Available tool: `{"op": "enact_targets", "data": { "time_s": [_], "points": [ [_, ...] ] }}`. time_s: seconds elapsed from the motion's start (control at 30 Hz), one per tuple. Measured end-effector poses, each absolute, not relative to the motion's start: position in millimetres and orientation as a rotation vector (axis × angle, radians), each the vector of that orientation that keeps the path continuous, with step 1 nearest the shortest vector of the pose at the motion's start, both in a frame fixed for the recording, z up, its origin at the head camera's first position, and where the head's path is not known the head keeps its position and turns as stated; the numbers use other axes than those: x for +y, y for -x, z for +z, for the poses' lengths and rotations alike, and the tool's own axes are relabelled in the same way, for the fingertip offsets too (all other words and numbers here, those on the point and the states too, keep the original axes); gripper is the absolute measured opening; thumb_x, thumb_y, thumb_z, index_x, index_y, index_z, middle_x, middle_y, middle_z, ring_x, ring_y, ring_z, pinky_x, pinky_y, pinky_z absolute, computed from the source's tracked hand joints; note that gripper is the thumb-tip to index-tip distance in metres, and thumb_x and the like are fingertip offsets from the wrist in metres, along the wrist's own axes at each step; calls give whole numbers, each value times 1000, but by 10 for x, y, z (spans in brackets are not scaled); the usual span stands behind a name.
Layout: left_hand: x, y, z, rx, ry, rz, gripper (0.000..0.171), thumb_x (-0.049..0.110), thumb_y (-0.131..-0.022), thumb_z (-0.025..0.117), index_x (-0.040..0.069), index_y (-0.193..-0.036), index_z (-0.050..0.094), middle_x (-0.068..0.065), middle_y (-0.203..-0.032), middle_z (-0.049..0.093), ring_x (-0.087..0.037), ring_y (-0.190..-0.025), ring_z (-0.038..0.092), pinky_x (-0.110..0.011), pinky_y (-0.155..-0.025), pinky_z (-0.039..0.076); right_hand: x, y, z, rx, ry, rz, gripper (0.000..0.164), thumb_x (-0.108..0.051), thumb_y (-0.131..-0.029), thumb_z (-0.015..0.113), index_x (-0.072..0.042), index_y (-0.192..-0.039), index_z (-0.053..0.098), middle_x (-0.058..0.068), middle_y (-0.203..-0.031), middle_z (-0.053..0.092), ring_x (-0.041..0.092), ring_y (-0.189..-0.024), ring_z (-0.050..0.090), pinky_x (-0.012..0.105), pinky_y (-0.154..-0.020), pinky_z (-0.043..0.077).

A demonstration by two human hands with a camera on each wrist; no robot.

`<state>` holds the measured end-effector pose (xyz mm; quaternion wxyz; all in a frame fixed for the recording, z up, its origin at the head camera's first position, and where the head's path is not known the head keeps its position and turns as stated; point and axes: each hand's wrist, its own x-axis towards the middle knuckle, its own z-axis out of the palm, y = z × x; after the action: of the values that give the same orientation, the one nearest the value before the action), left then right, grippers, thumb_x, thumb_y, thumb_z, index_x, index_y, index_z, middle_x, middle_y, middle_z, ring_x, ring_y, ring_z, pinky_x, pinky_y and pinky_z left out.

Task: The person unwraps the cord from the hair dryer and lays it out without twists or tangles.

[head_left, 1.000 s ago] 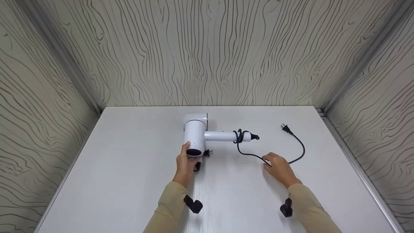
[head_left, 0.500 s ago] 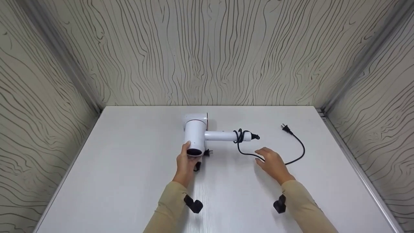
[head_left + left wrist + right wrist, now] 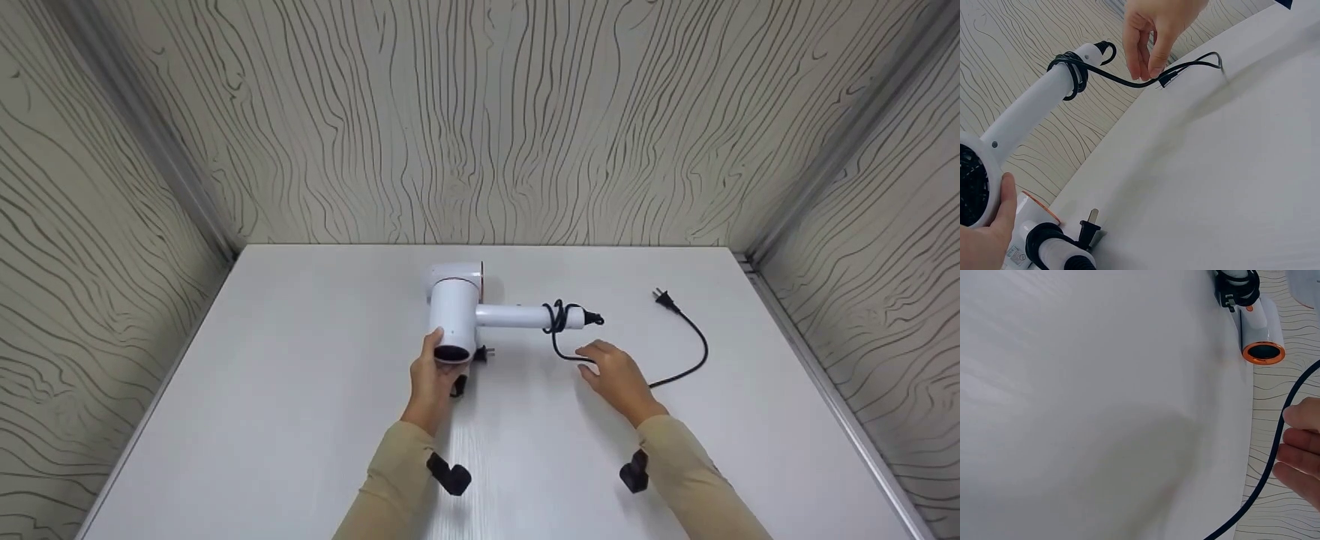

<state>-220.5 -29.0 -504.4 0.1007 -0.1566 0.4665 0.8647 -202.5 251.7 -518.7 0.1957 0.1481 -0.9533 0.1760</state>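
A white hair dryer (image 3: 454,311) is held by its barrel in my left hand (image 3: 429,379), above the table. Its handle (image 3: 510,316) points right, with black power cord (image 3: 566,358) wound in several loops near the end. My right hand (image 3: 619,382) has thumb and fingertips on the loose cord, just right of the handle's end; in the right wrist view the cord (image 3: 1275,455) runs along those fingertips. Beyond the hand the cord curves to its two-pin plug (image 3: 663,298). A second white hair dryer (image 3: 1264,332) with an orange rim lies under the held one, largely hidden in the head view.
The second dryer's plug (image 3: 482,353) sticks out beside the held barrel. All of this is on a white table (image 3: 300,420), bounded by wood-grain panels (image 3: 480,127) at the back and sides. Black wrist mounts (image 3: 450,476) hang by both sleeves.
My right hand has moved left along the cord, closer to the dryer's handle. The left hand and the held hair dryer have stayed nearly still.
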Motion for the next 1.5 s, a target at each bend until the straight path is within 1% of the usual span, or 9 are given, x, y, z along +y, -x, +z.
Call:
{"op": "enact_targets", "data": {
  "time_s": [0.17, 0.23, 0.47, 0.63, 0.83, 0.9, 1.0, 1.13, 1.5],
  "points": [
    [-284, 2199, -5039, 1395, 480, 2550, 71, 40, -97, 42, -6, -147, 24, -27, -143, 40, -28, -124, 53, -46, -115, 39, 2479, 2017, -5184, -2700, -401, 506, 16, 1, -76, 76, -3, -91, 72, 9, -90, 70, 23, -85, 69, 34, -76, 59],
    [-284, 2198, -5043, 1398, 483, 2550, 71, 40, -97, 42, -6, -147, 24, -28, -143, 40, -29, -124, 54, -46, -115, 39, 2473, 2014, -5185, -2713, -393, 516, 16, 1, -76, 75, -4, -91, 73, 9, -89, 70, 22, -85, 69, 33, -77, 59],
    [-276, 2192, -5049, 1386, 509, 2569, 71, 39, -96, 44, -8, -146, 25, -30, -142, 41, -26, -118, 58, -48, -115, 39, 2480, 2022, -5276, -2678, -420, 481, 18, 4, -72, 77, -4, -88, 72, 8, -87, 69, 21, -83, 68, 33, -75, 59],
    [-272, 2198, -5054, 1385, 514, 2569, 71, 39, -96, 44, -9, -146, 26, -30, -143, 41, -26, -118, 58, -48, -115, 39, 2489, 2028, -5340, -2600, -464, 434, 19, 7, -69, 78, -5, -82, 71, 7, -82, 68, 20, -78, 67, 30, -71, 59],
    [-291, 2196, -5049, 1377, 501, 2557, 71, 41, -97, 44, -6, -146, 26, -27, -142, 41, -26, -121, 55, -45, -114, 41, 2492, 2019, -5365, -2545, -505, 412, 18, 8, -69, 78, -6, -78, 71, 4, -79, 65, 16, -75, 67, 26, -67, 58],
    [-296, 2192, -5046, 1379, 498, 2556, 69, 41, -96, 44, -4, -146, 28, -24, -141, 43, -24, -118, 56, -44, -113, 42, 2492, 2014, -5361, -2517, -527, 403, 19, 8, -69, 78, -6, -78, 70, 4, -79, 65, 16, -75, 67, 25, -66, 58],
    [-302, 2185, -5055, 1397, 481, 2560, 67, 40, -97, 43, -5, -145, 30, -23, -137, 45, -22, -114, 57, -45, -113, 42, 2495, 2003, -5354, -2480, -556, 400, 19, 9, -69, 78, -6, -78, 70, 4, -79, 64, 17, -75, 67, 25, -65, 58],
    [-308, 2186, -5067, 1410, 488, 2557, 67, 39, -97, 44, -7, -144, 30, -22, -135, 46, -21, -113, 58, -45, -113, 42, 2501, 1985, -5342, -2465, -565, 401, 19, 9, -70, 77, -6, -80, 69, 3, -80, 64, 16, -77, 66, 24, -67, 58],
    [-310, 2199, -5069, 1429, 531, 2543, 66, 37, -96, 46, -8, -143, 33, -22, -134, 47, -21, -112, 58, -44, -111, 44, 2536, 1960, -5300, -2433, -538, 404, 18, 8, -72, 77, -4, -83, 70, 4, -83, 66, 16, -81, 66, 25, -71, 60]
  ]
}}
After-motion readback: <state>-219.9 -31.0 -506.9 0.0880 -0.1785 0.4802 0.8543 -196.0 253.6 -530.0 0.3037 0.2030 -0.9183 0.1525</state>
